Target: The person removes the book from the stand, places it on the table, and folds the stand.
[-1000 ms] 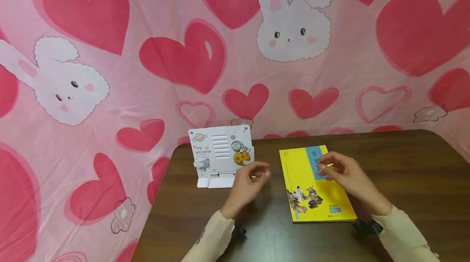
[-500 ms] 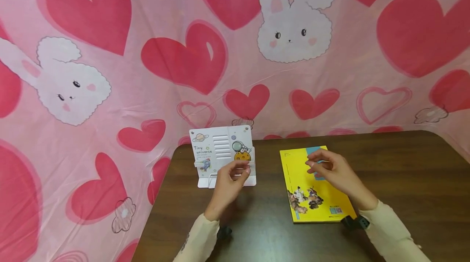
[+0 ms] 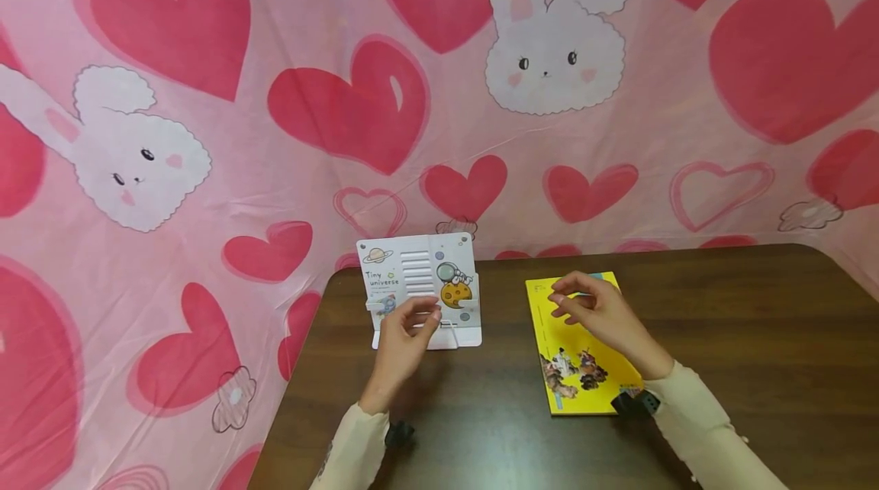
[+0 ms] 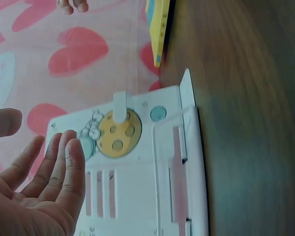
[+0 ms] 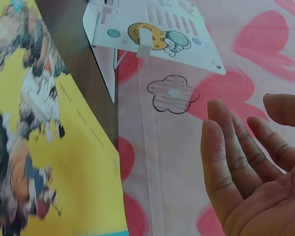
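A white book stand printed with planets and an astronaut stands upright on the table's left side. In the head view my left hand hovers in front of its lower part, fingers loosely bent and holding nothing. The left wrist view shows the palm and spread fingers of that hand beside the stand. To the right lies a yellow book with a picture of figures on its cover. Above its upper part hangs my right hand, relaxed and holding nothing; the hand covers part of the cover's blue panel.
The brown wooden table carries the stand and the book, with a gap between them. Behind it hangs a pink cloth with red hearts and white rabbits. A dark strap sits at my right wrist.
Both hands have shifted left, the left one from the stand's right edge to in front of it, the right one farther over the book. Stand and book stay put.
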A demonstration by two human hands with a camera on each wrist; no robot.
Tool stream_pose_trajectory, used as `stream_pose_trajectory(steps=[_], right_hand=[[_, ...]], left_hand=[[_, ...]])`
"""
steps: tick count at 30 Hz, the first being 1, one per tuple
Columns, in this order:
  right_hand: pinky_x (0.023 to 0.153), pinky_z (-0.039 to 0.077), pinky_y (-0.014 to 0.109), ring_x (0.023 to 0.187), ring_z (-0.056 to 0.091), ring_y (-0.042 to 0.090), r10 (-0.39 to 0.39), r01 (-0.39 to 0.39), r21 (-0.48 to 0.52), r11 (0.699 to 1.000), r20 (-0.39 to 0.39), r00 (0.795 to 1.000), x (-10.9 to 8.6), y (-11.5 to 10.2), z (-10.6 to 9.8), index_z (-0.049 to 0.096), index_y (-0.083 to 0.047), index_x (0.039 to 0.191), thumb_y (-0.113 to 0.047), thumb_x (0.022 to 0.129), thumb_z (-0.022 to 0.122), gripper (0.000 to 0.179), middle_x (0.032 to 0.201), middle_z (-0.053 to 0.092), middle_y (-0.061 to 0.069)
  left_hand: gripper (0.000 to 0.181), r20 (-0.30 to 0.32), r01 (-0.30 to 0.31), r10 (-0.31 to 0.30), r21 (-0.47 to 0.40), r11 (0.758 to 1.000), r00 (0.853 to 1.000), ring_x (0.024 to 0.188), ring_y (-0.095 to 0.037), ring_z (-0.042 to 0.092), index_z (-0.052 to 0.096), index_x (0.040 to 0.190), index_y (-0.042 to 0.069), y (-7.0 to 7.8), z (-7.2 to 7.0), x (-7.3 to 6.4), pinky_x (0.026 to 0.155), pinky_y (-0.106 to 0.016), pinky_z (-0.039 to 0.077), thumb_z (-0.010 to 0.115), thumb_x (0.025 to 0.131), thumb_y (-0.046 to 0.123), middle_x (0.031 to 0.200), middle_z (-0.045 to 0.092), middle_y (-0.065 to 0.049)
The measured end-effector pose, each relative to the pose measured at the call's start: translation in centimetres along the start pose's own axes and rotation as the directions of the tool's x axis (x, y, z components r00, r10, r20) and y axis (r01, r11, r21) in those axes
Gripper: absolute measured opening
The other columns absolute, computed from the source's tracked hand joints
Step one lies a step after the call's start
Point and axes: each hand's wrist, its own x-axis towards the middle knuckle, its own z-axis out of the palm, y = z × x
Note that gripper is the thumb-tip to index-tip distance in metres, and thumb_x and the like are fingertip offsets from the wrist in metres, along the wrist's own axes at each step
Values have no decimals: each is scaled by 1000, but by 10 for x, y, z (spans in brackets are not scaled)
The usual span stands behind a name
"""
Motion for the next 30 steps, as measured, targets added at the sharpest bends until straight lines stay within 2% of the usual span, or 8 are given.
stream_pose_trajectory(steps=[7, 10, 16, 18, 25, 30], right_hand=[[74, 63, 25, 89, 79, 26, 18, -18, 46, 999, 2, 1000, 12, 2, 14, 63, 0, 119, -14, 102, 66, 22, 116, 71, 27], [74, 63, 26, 89, 79, 27, 18, -18, 51, 999, 1, 1000, 17, 2, 20, 63, 0, 119, -16, 102, 67, 23, 117, 71, 25], [74, 63, 29, 82, 77, 11, 31, -31, 56, 998, -9, 999, 25, -4, 31, 65, -2, 118, -18, 102, 68, 23, 115, 73, 24], [76, 64, 32, 81, 76, 10, 44, -44, 55, 998, -10, 999, 27, -6, 35, 66, -3, 117, -19, 101, 68, 23, 116, 72, 24], [79, 65, 37, 88, 78, 24, 77, -78, 88, 993, 7, 997, 35, -11, 46, 64, -2, 120, -22, 101, 70, 28, 119, 71, 23], [80, 65, 37, 89, 78, 25, 76, -77, 110, 991, 11, 997, 40, -11, 52, 63, -1, 122, -19, 101, 69, 28, 119, 69, 24]], left_hand=[[25, -86, -3, 8, 50, 999, 996, 99, -30, 78, 74, 119, 0, -2, -18, 2, 78, -16, 57, 73, 96, 9, 110, 78, -16], [24, -115, -1, 6, 43, 999, 993, 98, -29, 78, 74, 119, 1, -4, -27, 4, 77, -15, 57, 73, 96, 9, 110, 78, -16], [25, -176, -7, 8, 7, 1000, 984, 89, -8, 74, 74, 117, -2, -8, -42, 11, 75, -14, 56, 74, 94, 7, 110, 77, -19], [25, -194, -7, 7, 3, 1000, 981, 86, -4, 73, 73, 118, -4, -9, -46, 13, 76, -14, 56, 74, 94, 5, 111, 76, -21], [24, -249, 20, -17, 7, 1000, 968, 93, -29, 77, 73, 118, -2, -13, -61, 19, 77, -14, 58, 73, 95, 6, 113, 75, -22], [24, -288, 47, -40, 17, 999, 957, 94, -23, 77, 74, 119, 2, -18, -71, 21, 77, -13, 57, 73, 96, 9, 114, 75, -21]])
